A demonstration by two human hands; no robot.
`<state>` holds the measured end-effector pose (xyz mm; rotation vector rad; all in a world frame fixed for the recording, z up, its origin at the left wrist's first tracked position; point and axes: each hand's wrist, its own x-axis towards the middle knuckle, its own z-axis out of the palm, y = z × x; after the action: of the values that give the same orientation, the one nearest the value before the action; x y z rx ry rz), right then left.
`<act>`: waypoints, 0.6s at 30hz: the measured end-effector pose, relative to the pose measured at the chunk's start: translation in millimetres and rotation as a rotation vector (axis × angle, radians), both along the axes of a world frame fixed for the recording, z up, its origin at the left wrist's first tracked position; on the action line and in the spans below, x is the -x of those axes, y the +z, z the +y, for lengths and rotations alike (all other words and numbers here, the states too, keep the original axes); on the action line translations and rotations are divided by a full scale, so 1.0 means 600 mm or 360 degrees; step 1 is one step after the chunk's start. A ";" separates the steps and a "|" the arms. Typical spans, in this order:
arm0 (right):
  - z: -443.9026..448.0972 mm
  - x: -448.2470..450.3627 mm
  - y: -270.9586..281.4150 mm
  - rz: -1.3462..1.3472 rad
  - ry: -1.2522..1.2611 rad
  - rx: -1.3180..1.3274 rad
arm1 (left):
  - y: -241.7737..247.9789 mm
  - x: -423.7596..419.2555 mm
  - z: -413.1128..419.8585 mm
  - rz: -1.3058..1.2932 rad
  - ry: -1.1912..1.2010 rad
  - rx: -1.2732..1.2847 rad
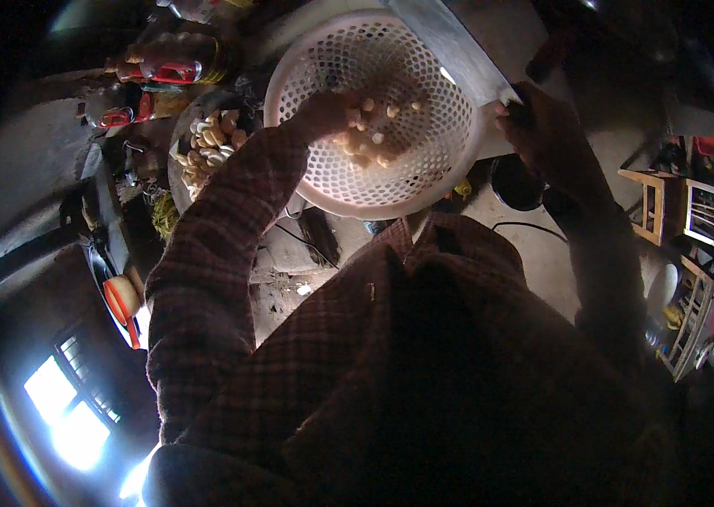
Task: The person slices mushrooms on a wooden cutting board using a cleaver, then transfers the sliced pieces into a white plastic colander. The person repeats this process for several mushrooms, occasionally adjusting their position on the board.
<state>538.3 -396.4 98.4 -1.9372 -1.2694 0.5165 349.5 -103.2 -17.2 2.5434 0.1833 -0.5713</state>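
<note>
A round white perforated plastic basket (389,196) lies before me, with small pale rounded food pieces (366,149) in its middle. My left hand (328,114) reaches over its left side, beside these pieces; its fingers are too dark to make out. At the basket's right rim, my right hand (522,120) is closed at the lower corner of a broad flat grey metal blade (446,44), which looks like a cleaver's. The blade slants over the basket's upper right edge. Left of the basket, pale sliced pieces (208,146) fill a round container, partly hidden by my left sleeve.
Plastic bottles with red labels (173,71) lie at the upper left. An orange-handled pan or dipper (122,301) is at the far left. A dark round vessel (515,184) sits below my right hand. Wooden frames like stools (652,206) stand at the far right.
</note>
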 end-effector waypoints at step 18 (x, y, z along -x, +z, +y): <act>0.029 0.004 0.014 0.0017 -0.0054 -0.0030 | -0.016 0.039 -0.072 -0.0044 -0.0138 -0.0547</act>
<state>536.2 -378.9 106.6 -1.9345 -1.2286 0.4959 325.8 -146.2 -26.6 2.9024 0.1742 -0.5792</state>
